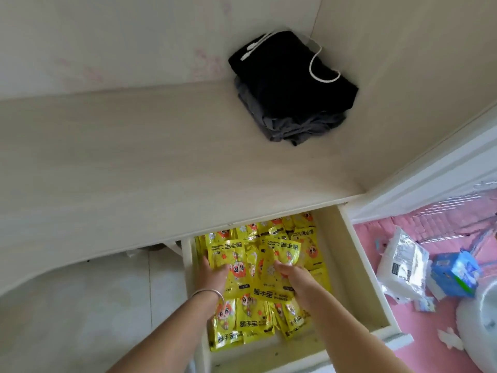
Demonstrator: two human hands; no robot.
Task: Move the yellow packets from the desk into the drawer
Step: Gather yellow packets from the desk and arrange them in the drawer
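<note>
both hands are down in the open drawer (357, 267), which is pulled out from under the pale desk (134, 162). the yellow packets (258, 278) fill the drawer in overlapping layers, none on the desk top. most lie flat with their long axis running front to back; some have their printed tops toward the desk, others toward the person, so the writing reads upside down on several. large chinese characters and the words "hand warmer" can be read, beside an orange cartoon figure. the left hand (213, 274), a silver bangle (208, 294) at the wrist, holds one packet at its lower edge. the right hand (291, 273) pinches another packet by its bottom corner. on the desk's far corner sits folded dark clothing (290, 90) with a white cable (320, 68) on top.
</note>
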